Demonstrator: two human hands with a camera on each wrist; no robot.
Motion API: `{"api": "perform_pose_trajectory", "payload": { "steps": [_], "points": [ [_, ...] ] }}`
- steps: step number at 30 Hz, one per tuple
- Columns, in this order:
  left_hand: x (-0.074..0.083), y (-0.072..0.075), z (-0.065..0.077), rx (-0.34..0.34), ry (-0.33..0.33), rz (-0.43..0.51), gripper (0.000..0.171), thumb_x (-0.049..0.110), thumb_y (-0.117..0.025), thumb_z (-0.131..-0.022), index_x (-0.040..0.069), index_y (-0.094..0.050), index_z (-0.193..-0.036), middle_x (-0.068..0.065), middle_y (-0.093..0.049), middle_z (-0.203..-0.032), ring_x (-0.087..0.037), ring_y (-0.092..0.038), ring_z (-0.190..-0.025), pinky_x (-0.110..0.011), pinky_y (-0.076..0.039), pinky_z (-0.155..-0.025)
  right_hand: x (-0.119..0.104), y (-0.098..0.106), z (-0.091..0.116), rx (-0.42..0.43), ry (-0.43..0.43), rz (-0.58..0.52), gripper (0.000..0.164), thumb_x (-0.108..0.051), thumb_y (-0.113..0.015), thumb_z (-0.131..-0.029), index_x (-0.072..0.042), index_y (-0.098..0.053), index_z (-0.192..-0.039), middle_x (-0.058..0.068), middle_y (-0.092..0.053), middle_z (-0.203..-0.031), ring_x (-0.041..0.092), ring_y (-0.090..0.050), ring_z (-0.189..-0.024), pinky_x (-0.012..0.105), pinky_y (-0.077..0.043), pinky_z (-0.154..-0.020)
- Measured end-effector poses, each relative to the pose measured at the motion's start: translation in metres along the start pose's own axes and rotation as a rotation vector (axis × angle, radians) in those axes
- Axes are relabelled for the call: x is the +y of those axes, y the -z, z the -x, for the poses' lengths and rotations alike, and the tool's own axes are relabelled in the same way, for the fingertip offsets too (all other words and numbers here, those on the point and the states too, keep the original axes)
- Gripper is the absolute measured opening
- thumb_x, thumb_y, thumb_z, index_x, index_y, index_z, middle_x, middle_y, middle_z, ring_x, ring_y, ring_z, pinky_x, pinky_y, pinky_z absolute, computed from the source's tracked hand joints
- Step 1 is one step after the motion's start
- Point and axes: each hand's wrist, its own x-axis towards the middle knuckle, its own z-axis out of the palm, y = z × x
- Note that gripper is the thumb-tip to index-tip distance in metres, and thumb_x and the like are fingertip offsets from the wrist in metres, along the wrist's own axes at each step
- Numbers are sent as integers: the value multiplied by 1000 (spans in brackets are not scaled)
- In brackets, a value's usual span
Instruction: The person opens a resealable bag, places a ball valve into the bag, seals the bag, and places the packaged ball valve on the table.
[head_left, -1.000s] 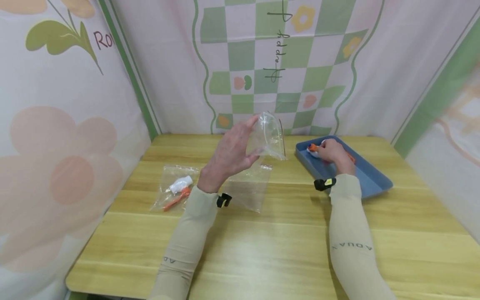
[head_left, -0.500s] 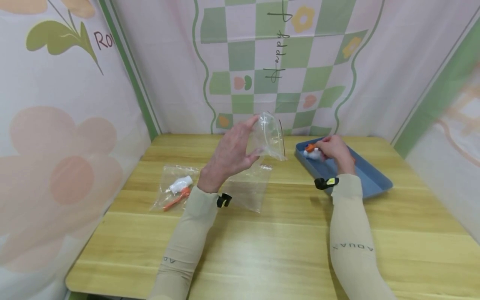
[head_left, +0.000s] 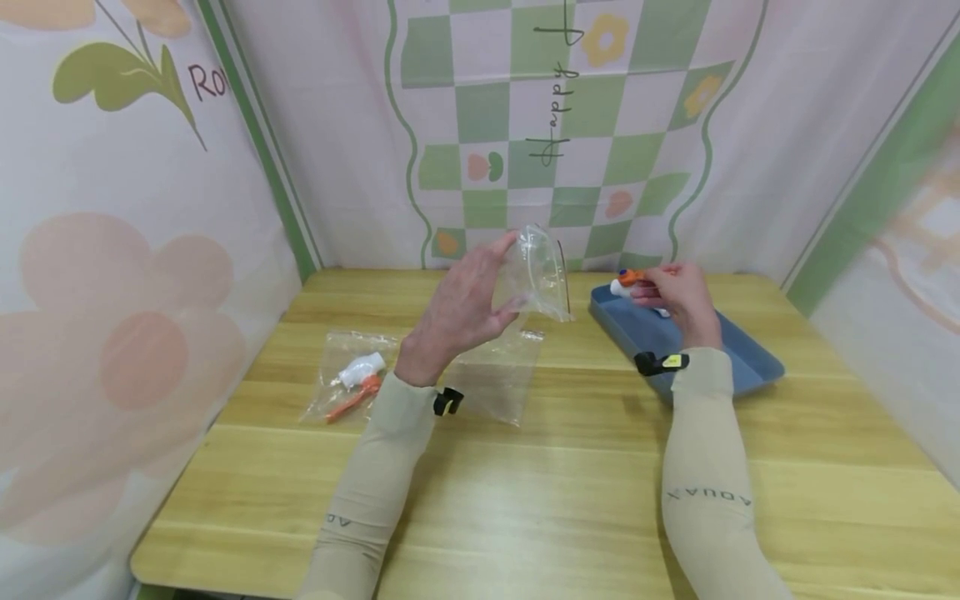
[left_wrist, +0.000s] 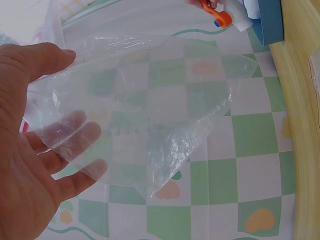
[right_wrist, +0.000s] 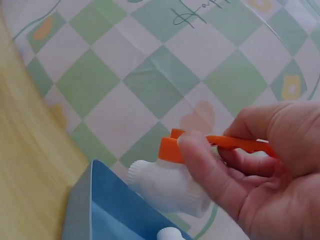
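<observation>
My left hand (head_left: 461, 304) holds up a clear plastic zip bag (head_left: 543, 279), its red-lined edge toward the right. In the left wrist view the thumb lies along the film, and the other fingers show through it. Over the far left end of a blue tray (head_left: 750, 358), my right hand (head_left: 686, 300) pinches a white plastic ball valve (right_wrist: 167, 185) by its orange lever handle (right_wrist: 240, 143). Its white body hangs below the fingers, above the tray rim. Another white part (right_wrist: 171, 234) lies in the tray, mostly hidden.
A clear bag on the left of the wooden table (head_left: 510, 508) contains a white fitting (head_left: 362, 368) and an orange lever (head_left: 352, 402). Beside it another clear bag (head_left: 495, 379) lies flat under the left forearm's side. A patterned curtain (head_left: 360, 150) stands behind the table.
My right hand has lifted the valve from inside the tray to above its rim. The left hand and its bag have stayed in place.
</observation>
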Motion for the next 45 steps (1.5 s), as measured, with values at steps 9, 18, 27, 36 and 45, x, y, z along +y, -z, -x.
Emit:
{"api": "perform_pose_trajectory", "payload": {
  "steps": [9,18,27,36,45],
  "points": [
    [0,0,1,-7,4,-3,82,25,-72,-79,-1,-24,-141,-10,-52,-113,-21,-51,-94,-27,-44,-79,-6,4,1,67,41,-445,13,-2,-65,-83,4,-66,-95,14,-70,-82,22,-69,-71,29,-55,-67],
    [-1,0,0,-4,7,16,81,24,-71,-80,-1,-24,-141,-10,-52,-116,-21,-51,-97,-28,-43,-82,-11,7,6,62,47,-692,17,7,-72,-74,6,-63,-89,15,-58,-101,25,-68,-81,30,-53,-76],
    [-2,-2,0,6,-6,20,80,23,-70,-81,-1,-24,-141,-10,-52,-114,-21,-51,-98,-27,-43,-82,-19,7,11,132,156,-806,22,3,-75,-73,4,-64,-91,13,-66,-77,23,-63,-60,31,-54,-55],
    [-2,-2,-1,17,-11,30,79,22,-70,-80,-2,-25,-141,-10,-53,-111,-21,-51,-97,-27,-44,-81,-40,1,34,129,218,-390,32,-19,-79,-72,-8,-69,-100,3,-68,-88,16,-63,-81,25,-53,-69],
    [-2,-2,0,-3,-3,42,81,23,-70,-81,-1,-23,-142,-10,-53,-114,-21,-51,-100,-27,-43,-85,-64,-5,61,10,364,-480,30,-9,-73,-78,4,-63,-103,11,-64,-92,22,-65,-79,35,-55,-65]
  ]
}}
